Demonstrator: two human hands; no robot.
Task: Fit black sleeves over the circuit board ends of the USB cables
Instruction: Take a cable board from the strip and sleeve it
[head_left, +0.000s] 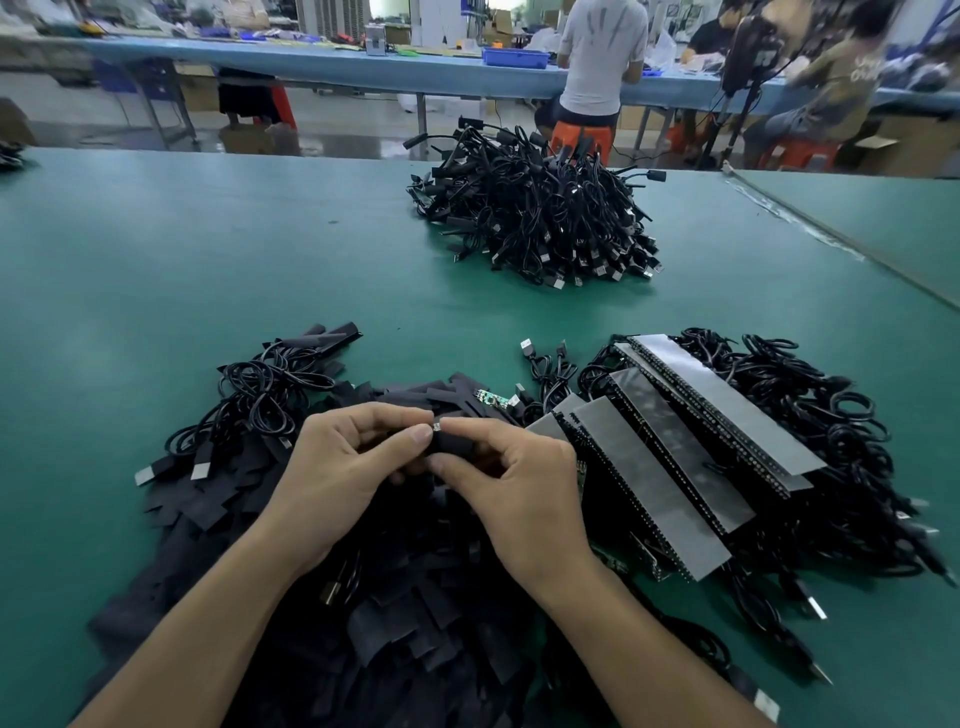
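At the near edge of the green counter (156, 260), a person's left hand (337, 467) and right hand (519, 483) meet fingertip to fingertip. Both pinch one black sleeve (453, 446) btwn thumb & forefinger. A small circuit board end (436, 427) pokes out at the sleeve's top. Under the hands, a heap of loose sleeves (415, 597) runs to the near edge. Near-left: coiled USB cables (260, 395). Near-right: cables lined up under grey strips (675, 452). Toward the far edge, a big cable pile (535, 218) sits well apart. Bkgd: people at a blue counter (311, 62).
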